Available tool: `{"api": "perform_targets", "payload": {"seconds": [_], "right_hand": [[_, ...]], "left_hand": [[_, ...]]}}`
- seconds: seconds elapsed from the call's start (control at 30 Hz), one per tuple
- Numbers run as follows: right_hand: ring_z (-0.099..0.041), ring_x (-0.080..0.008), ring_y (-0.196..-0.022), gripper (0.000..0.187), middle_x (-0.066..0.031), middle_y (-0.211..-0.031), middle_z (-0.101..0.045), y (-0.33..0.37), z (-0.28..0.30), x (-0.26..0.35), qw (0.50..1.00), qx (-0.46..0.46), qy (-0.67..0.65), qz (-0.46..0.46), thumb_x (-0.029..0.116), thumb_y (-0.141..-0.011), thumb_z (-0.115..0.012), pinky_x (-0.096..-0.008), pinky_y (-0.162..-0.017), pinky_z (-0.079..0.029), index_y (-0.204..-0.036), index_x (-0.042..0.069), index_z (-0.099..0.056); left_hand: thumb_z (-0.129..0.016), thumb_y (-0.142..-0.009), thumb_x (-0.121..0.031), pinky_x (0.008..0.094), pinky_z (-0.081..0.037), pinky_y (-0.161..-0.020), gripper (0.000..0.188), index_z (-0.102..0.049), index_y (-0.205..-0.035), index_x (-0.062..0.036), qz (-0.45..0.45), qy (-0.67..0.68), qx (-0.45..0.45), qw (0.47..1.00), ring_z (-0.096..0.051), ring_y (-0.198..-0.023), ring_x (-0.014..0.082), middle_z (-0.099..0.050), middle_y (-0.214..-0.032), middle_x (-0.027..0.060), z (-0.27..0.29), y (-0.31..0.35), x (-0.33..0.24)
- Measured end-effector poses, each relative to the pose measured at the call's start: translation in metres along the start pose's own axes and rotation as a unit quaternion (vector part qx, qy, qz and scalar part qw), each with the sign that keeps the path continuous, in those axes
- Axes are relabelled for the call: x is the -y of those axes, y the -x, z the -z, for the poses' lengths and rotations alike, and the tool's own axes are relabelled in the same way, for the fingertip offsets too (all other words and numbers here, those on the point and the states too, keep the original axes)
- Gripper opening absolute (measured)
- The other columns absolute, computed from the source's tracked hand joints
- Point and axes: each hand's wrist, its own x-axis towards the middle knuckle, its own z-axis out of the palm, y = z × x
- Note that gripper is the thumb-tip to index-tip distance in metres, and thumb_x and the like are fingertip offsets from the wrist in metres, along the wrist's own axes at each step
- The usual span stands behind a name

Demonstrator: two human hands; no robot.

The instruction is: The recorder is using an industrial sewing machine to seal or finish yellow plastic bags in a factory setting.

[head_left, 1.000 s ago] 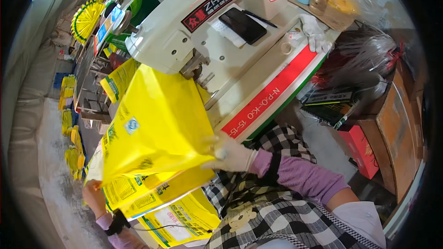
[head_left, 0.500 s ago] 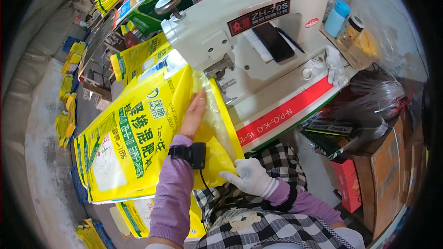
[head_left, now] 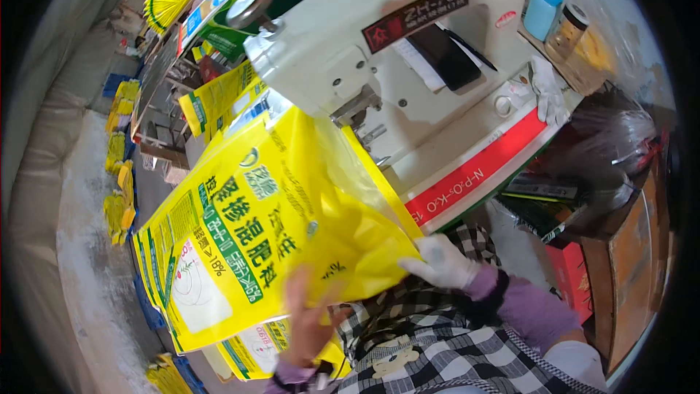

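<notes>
Bare and blurred, the left hand (head_left: 310, 325) had drawn down from the upper part of the glossy yellow printed bag (head_left: 255, 208) to its lower edge, fingers spread; whether it touched was unclear. The white-gloved right hand (head_left: 442, 263), partly curled, met the bag's right corner, its grip uncertain. The bag sloped beside the cream metal sewing machine (head_left: 328, 40), whose pale bed (head_left: 452, 144) bore a red, white and green front strip (head_left: 503, 147). Beyond, yellow bundles (head_left: 120, 149) lined the grey floor (head_left: 84, 248). Large dark and green-boxed characters covered the bag; a dark, red-ended plate (head_left: 415, 17) with pale lettering marked the machine.
</notes>
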Motion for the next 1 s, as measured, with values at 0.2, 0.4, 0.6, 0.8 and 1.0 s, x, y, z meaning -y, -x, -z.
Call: {"api": "perform_targets", "payload": {"seconds": [0.2,0.4,0.6,0.8,1.0], "right_hand": [[-0.057,-0.0212,-0.050,0.044,-0.0147,-0.055,-0.055,-0.048,-0.033,-0.010,0.978,-0.119,-0.167,-0.039,0.041,-0.076,-0.077,-0.0379,-0.047,-0.039,-0.065,0.002,-0.061],[-0.060,-0.0313,-0.057,0.037,-0.0133,-0.059,-0.059,-0.103,-0.100,0.004,0.925,-0.120,0.251,0.259,0.038,-0.088,-0.059,-0.0432,-0.057,-0.049,-0.070,0.007,-0.068],[-0.065,-0.0276,-0.074,0.034,-0.0126,-0.073,-0.063,-0.108,-0.083,0.102,0.953,0.235,0.136,0.133,0.037,-0.088,-0.052,-0.0469,-0.074,-0.050,-0.079,0.008,-0.068],[-0.061,-0.0342,-0.093,0.038,-0.0168,-0.105,-0.063,-0.222,-0.052,0.137,0.943,-0.103,0.165,0.271,0.040,-0.088,-0.059,-0.0461,-0.088,-0.047,-0.109,0.009,-0.064],[-0.054,-0.0385,-0.114,0.048,-0.0228,-0.118,-0.059,-0.247,-0.153,-0.005,0.949,0.158,0.177,0.206,0.040,-0.094,-0.049,-0.0449,-0.098,-0.041,-0.126,0.004,-0.052]], "left_hand": [[-0.059,-0.070,0.000,0.0423,-0.051,-0.069,0.081,-0.037,-0.145,-0.0200,0.193,-0.281,0.133,0.931,-0.063,-0.090,0.0362,-0.061,-0.112,0.0202,0.081,0.034,0.191],[-0.062,-0.074,-0.010,0.0455,-0.049,-0.059,0.078,-0.035,-0.146,-0.0262,0.088,-0.355,0.068,0.928,-0.063,-0.068,0.0358,-0.066,-0.080,0.0174,0.052,-0.005,0.252],[-0.058,-0.084,-0.015,0.0443,-0.050,-0.061,0.064,-0.038,-0.144,-0.0273,0.411,-0.315,-0.028,0.855,-0.064,-0.076,0.0314,-0.065,-0.088,0.0153,0.127,0.155,0.356],[-0.049,-0.095,-0.032,0.0418,-0.049,-0.086,0.045,-0.044,-0.137,-0.0173,0.428,0.574,-0.443,0.539,-0.058,-0.108,0.0252,-0.059,-0.122,0.0098,0.065,0.181,0.212],[-0.049,-0.097,-0.029,0.0378,-0.044,-0.100,0.046,-0.042,-0.137,-0.0061,0.341,0.672,-0.428,0.498,-0.053,-0.118,0.0243,-0.056,-0.129,0.0093,-0.041,0.177,0.125]]}}
